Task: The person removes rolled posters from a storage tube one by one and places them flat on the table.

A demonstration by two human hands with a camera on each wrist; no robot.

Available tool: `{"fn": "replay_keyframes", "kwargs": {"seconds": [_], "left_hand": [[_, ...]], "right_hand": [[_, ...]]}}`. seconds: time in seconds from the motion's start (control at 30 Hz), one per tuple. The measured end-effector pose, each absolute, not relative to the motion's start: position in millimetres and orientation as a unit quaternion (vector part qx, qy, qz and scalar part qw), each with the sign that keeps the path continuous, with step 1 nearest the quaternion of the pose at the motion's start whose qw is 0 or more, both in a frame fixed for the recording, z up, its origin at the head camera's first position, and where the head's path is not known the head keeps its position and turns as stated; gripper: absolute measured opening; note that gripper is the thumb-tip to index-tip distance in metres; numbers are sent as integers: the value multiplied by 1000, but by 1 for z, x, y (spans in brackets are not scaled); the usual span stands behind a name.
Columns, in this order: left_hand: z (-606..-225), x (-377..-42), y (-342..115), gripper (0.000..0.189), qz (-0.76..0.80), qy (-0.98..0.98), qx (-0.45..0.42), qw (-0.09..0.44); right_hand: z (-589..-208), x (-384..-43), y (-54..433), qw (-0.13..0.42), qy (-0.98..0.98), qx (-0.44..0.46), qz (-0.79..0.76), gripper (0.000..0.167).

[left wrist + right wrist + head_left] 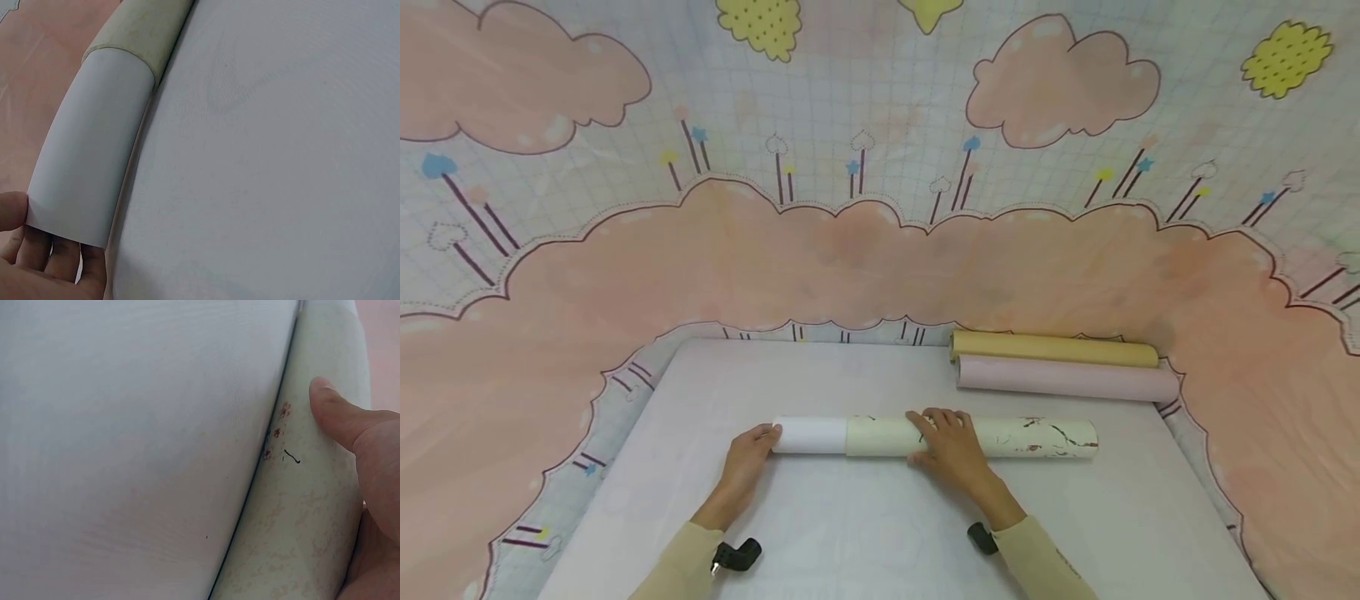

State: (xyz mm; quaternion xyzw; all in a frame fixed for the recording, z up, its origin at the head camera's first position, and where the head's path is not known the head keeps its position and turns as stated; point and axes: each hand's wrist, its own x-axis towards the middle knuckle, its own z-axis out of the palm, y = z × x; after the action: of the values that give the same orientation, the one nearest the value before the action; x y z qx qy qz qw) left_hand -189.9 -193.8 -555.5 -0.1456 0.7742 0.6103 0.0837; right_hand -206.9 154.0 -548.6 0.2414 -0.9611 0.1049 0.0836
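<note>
A pale green roll of patterned wallpaper (1037, 438), with dark branches and red blossoms printed on it, lies across the white table. From its left end sticks out a smooth white paper tube (811, 435). My left hand (747, 468) holds the free end of that tube. In the left wrist view the thumb is on the outside of the white tube (87, 144) and the fingers reach in at its open end. My right hand (957, 454) grips the green roll (306, 506) near its middle, thumb on the near side and fingers over the top.
Behind, at the back right of the table (850, 525), lie a yellow roll (1052, 348) and a pale pink roll (1067, 378), side by side. A curtain (850, 267) printed with clouds surrounds the table at the back and sides.
</note>
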Motion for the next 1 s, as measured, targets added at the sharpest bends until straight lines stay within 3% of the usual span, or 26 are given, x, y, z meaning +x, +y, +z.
{"fn": "replay_keyframes", "kwargs": {"seconds": [1.0], "left_hand": [[-552, -188, -231, 63, 626, 760, -163, 63]], "right_hand": [[-547, -211, 153, 71, -963, 246, 81, 75]]}}
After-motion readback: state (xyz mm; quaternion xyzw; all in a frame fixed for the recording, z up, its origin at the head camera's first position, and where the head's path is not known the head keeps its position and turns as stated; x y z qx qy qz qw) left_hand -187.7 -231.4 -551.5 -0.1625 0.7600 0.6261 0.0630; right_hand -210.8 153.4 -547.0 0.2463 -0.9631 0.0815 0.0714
